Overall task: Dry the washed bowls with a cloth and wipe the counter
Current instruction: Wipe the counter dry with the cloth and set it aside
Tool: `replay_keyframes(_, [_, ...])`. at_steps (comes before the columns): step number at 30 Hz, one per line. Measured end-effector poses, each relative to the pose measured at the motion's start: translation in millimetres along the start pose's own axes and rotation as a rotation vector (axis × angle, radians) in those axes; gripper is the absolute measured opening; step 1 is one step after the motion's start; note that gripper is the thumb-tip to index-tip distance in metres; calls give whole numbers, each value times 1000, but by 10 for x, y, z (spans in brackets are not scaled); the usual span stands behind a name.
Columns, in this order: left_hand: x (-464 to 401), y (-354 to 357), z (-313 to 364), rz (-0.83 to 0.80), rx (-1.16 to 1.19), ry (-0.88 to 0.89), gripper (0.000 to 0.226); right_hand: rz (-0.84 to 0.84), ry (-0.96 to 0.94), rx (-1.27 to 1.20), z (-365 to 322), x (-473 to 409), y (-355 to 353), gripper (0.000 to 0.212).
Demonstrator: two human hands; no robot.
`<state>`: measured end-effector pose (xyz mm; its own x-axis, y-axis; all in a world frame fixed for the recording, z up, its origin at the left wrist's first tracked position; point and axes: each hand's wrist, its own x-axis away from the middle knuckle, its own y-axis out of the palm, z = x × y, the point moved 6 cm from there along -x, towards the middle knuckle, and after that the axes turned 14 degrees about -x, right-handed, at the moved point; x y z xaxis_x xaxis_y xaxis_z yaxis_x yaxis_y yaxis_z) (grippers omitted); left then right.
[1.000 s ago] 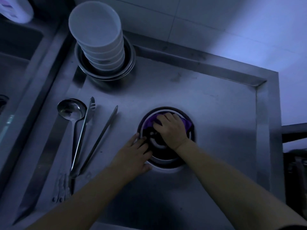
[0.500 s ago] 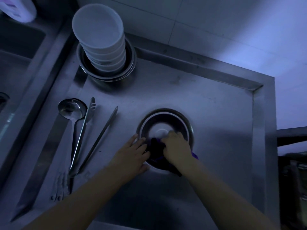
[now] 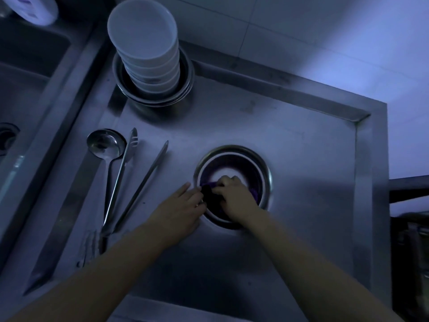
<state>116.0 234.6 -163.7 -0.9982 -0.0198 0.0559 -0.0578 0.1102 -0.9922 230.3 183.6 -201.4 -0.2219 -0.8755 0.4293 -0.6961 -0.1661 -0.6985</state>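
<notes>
A steel bowl (image 3: pixel 260 159) stands on the steel counter (image 3: pixel 278 126), right of centre. My right hand (image 3: pixel 234 196) is inside it, pressing a purple cloth (image 3: pixel 254 192) against the near inner wall. My left hand (image 3: pixel 183 205) lies flat on the counter with its fingertips against the bowl's left rim. A stack of white bowls (image 3: pixel 148 47) sits inside several nested steel bowls (image 3: pixel 188 73) at the back left.
A ladle (image 3: pixel 105 145) and a pair of tongs (image 3: pixel 134 180) lie on the counter to the left. A sink basin (image 3: pixel 25 84) is further left. A raised rim (image 3: pixel 371 182) bounds the counter at back and right, with a tiled wall (image 3: pixel 301 31) behind.
My right hand has dragged the cloth from the far side of the bowl to its near wall. My left hand has stayed at the rim.
</notes>
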Motion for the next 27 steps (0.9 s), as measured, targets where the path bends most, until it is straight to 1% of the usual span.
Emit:
replay_keyframes(3, [5, -16, 42, -8, 21, -8, 34, -194, -35, 242, -21, 96, -63, 37])
replay_keyframes(4, [3, -12, 50, -22, 23, -14, 36, -222, -55, 322, -42, 124, -119, 36])
replay_keyframes(5, [-3, -8, 49, -44, 23, -16, 38, -211, -79, 403, -75, 143, -197, 34])
replay_keyframes(6, [-18, -10, 45, -71, 12, -10, 39, -160, -94, 480, -110, 138, -299, 31])
replay_keyframes(9, [-9, 89, 74, -179, -58, 39, 40, 56, -12, 592, -99, 45, -663, 26])
replay_keyframes(10, [-2, 109, 62, -189, -76, 40, 40, 77, 32, 616, -60, 33, -725, 25])
replay_keyframes(11, [-6, 101, 52, -182, -88, 44, 41, 56, 70, 647, -10, 36, -734, 26])
replay_keyframes(13, [-24, 51, 78, -175, -106, 81, 40, -39, 137, 686, 68, 106, -626, 28])
replay_keyframes(15, [-53, -36, 86, -123, -91, 91, 37, -98, 195, 651, 87, 241, -440, 30])
replay_keyframes(16, [-65, -58, 88, -116, -84, 86, 35, -94, 215, 605, 73, 321, -353, 31])
replay_keyframes(20, [-27, -49, 122, -127, -81, 52, 39, 48, 189, 347, -49, 614, -192, 27])
replay_keyframes(22, [5, -41, 143, -135, -90, 43, 44, 83, 169, 300, -56, 691, -161, 26])
replay_keyframes(27, [20, -61, 169, -104, -133, 14, 50, 105, 201, 208, -5, 571, -147, 30])
